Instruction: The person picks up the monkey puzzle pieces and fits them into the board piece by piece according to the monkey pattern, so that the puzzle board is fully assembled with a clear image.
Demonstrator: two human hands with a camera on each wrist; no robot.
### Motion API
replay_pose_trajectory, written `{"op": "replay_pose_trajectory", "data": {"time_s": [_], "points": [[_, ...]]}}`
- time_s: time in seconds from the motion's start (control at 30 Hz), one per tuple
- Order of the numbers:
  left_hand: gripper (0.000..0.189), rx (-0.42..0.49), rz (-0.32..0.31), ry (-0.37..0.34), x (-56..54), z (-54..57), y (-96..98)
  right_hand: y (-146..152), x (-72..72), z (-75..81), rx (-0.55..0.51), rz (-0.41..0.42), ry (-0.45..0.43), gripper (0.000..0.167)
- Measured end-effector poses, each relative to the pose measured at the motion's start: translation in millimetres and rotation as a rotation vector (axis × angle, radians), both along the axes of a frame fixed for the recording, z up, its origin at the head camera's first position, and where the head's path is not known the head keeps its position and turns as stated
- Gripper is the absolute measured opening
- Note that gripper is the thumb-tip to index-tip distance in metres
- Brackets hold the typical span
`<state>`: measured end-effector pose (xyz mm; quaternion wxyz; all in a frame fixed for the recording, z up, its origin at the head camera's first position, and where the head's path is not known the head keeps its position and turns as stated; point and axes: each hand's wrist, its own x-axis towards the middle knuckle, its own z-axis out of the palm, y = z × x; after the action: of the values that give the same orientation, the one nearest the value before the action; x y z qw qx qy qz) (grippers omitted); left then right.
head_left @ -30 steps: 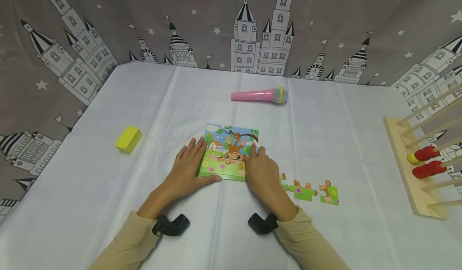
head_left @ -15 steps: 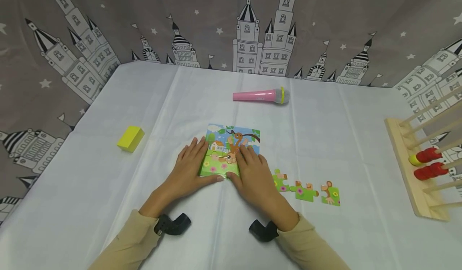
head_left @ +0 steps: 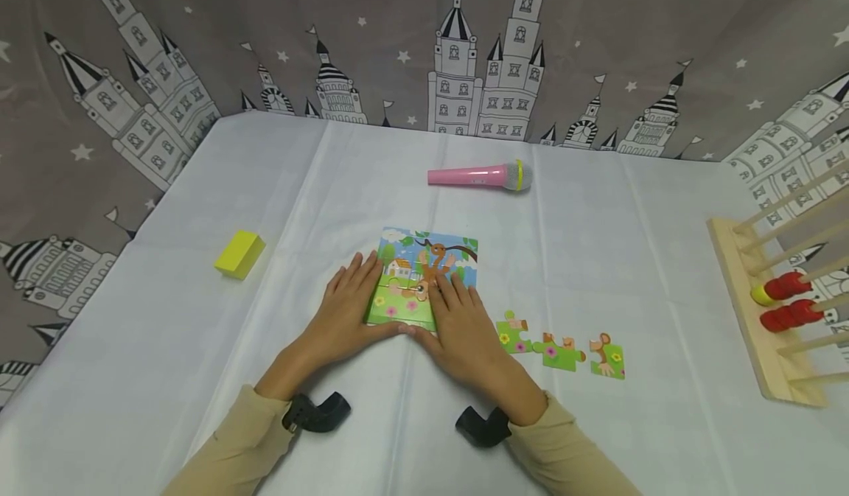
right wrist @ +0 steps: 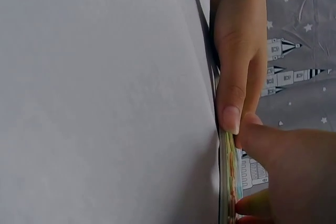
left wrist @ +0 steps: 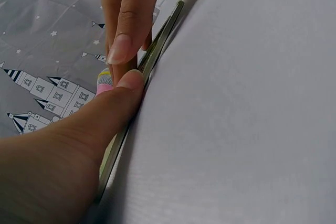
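A small square jigsaw puzzle (head_left: 401, 260) with a monkey picture lies on the white cloth, a gap running through the monkey's face. My left hand (head_left: 338, 315) lies flat at its left side, fingers straight along the edge and thumb at the front edge. Over the lower right part rests my right hand (head_left: 464, 334), fingers straight, covering part of the monkey. The two thumbs meet at the front edge, seen close in the left wrist view beside the puzzle's thin side (left wrist: 163, 35). Three loose jigsaw pieces (head_left: 560, 352) lie right of the right hand.
A pink toy microphone (head_left: 474, 177) lies behind the puzzle. To the left is a yellow block (head_left: 239, 255). A wooden bead frame (head_left: 763, 312) with red and yellow beads stands at the right edge. A grey castle-print curtain (head_left: 371, 9) hangs behind the table.
My right hand has gone from a bent-finger touch on the puzzle's right side to lying flat, sliding left and toward the front until the thumbs meet. The left hand keeps its place.
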<state>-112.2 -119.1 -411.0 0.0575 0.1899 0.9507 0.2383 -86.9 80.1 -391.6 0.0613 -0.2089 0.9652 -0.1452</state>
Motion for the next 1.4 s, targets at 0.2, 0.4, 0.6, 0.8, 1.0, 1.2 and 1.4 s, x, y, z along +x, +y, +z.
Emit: {"op": "replay_pose_trajectory", "data": {"time_s": [0.2, 0.4, 0.6, 0.8, 1.0, 1.2, 1.4], "points": [[0.101, -0.005, 0.001, 0.004, 0.8, 0.2, -0.1, 6.4, -4.8, -0.5, -0.038, 0.026, 0.001, 0.068], [0.1, -0.016, -0.001, -0.003, 0.6, 1.1, -0.1, 17.8, -14.0, 2.7, -0.176, 0.016, 0.046, 0.053], [0.1, 0.001, -0.003, 0.002, 0.5, 1.0, 1.7, 37.8, -23.2, 13.4, -0.295, -0.025, 0.05, 0.035], [0.101, -0.007, -0.003, -0.018, 0.7, 1.6, 2.2, 68.7, -24.4, 19.5, -0.299, -0.146, -0.031, 0.031], [0.101, -0.011, 0.004, -0.021, 0.8, 2.9, 0.1, 88.9, -19.6, 16.6, -0.272, -0.161, -0.13, 0.032], [0.101, -0.001, 0.005, -0.025, 0.2, 1.5, 0.5, 102.9, -8.6, 13.7, -0.237, -0.122, -0.139, 0.033], [0.102, 0.013, 0.004, -0.006, 1.2, 0.7, 0.8, 112.9, 1.4, 9.2, -0.209, -0.059, -0.075, 0.039]]}}
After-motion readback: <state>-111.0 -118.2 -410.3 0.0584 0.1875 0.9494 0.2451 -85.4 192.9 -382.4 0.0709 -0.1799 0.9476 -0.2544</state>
